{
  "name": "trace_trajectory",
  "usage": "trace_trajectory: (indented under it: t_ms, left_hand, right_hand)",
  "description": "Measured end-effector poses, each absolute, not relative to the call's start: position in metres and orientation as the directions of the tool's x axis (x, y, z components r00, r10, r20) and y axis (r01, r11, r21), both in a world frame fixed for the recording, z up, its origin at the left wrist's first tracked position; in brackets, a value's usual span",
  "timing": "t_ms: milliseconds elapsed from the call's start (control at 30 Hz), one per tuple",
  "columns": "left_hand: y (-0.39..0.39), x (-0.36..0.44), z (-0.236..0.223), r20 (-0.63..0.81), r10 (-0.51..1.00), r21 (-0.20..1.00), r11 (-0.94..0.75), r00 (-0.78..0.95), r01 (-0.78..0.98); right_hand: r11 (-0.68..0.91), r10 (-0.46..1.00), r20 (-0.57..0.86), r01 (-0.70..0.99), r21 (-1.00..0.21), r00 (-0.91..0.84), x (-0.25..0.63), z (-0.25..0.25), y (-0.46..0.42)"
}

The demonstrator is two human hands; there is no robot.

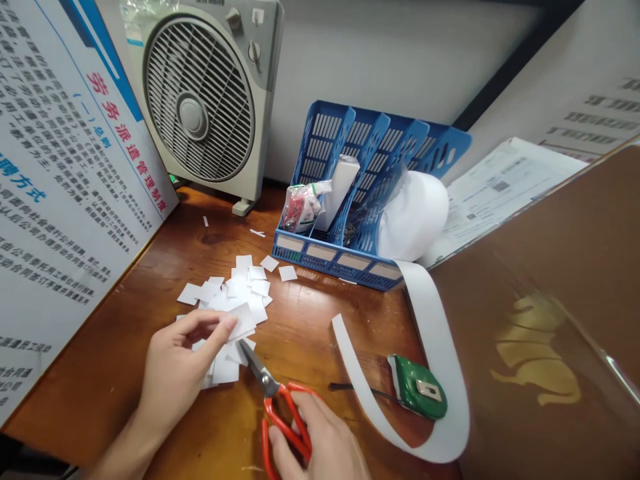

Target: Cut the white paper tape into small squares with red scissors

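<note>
- On the brown wooden tabletop (310, 333), left hand (175, 363) pinches a small white paper square (241, 320) over the pile of cut paper squares (235, 293)
- Right hand (320, 443) grips orange-handled scissors (277, 400), blades nearly closed
- Cutting step looks done; next calls for releasing the square

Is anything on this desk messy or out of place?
Yes. Small white paper squares lie scattered in a loose pile on the wooden desk, a few stray toward the fan, and a long paper strip trails from the blue file rack across the desk.
</note>
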State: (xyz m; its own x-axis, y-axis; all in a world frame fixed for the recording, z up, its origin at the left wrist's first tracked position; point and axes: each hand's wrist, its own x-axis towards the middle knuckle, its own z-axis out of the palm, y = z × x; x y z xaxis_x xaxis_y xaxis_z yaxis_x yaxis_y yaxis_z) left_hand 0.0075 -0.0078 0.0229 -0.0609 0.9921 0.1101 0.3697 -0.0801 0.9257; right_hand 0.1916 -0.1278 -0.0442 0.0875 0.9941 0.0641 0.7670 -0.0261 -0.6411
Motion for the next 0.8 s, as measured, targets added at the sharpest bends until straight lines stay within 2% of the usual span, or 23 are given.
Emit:
trace_trajectory:
  t_ms: [200, 300, 400, 500, 600, 667, 733, 800]
  left_hand:
    - [-0.005, 0.005, 0.021, 0.094, 0.995, 0.888, -0.095, 0.024, 0.450]
    - [-0.004, 0.006, 0.021, 0.113, 0.990, 0.863, -0.141, 0.086, 0.486]
    - [0.000, 0.009, 0.021, 0.163, 0.977, 0.821, -0.213, 0.140, 0.530]
    - [0.008, 0.011, 0.018, 0.253, 0.951, 0.755, -0.307, 0.176, 0.579]
    - [0.020, 0.013, 0.015, 0.372, 0.904, 0.679, -0.419, 0.210, 0.603]
    - [0.025, 0.014, 0.014, 0.447, 0.876, 0.652, -0.459, 0.182, 0.604]
    - [0.025, 0.016, 0.015, 0.455, 0.883, 0.694, -0.433, 0.116, 0.575]
    - [0.020, 0.018, 0.019, 0.332, 0.940, 0.817, -0.326, 0.073, 0.477]
  right_hand:
    - [0.068, 0.990, 0.141, 0.852, -0.520, 0.007, 0.207, -0.023, -0.108]
    - [0.104, 0.941, 0.333, 0.880, -0.464, 0.064, 0.218, -0.016, -0.099]
    - [-0.039, 0.809, 0.547, 0.948, -0.315, 0.215, 0.237, -0.018, -0.089]
    - [-0.202, 0.802, 0.526, 0.957, -0.207, 0.283, 0.257, -0.026, -0.081]
    - [-0.199, 0.850, 0.454, 0.961, -0.193, 0.267, 0.264, -0.027, -0.077]
    - [-0.145, 0.836, 0.503, 0.973, -0.178, 0.217, 0.259, -0.022, -0.077]
    - [-0.061, 0.787, 0.602, 0.989, -0.137, 0.131, 0.249, -0.015, -0.077]
    - [0.044, 0.717, 0.697, 0.995, -0.088, 0.030, 0.238, -0.011, -0.078]
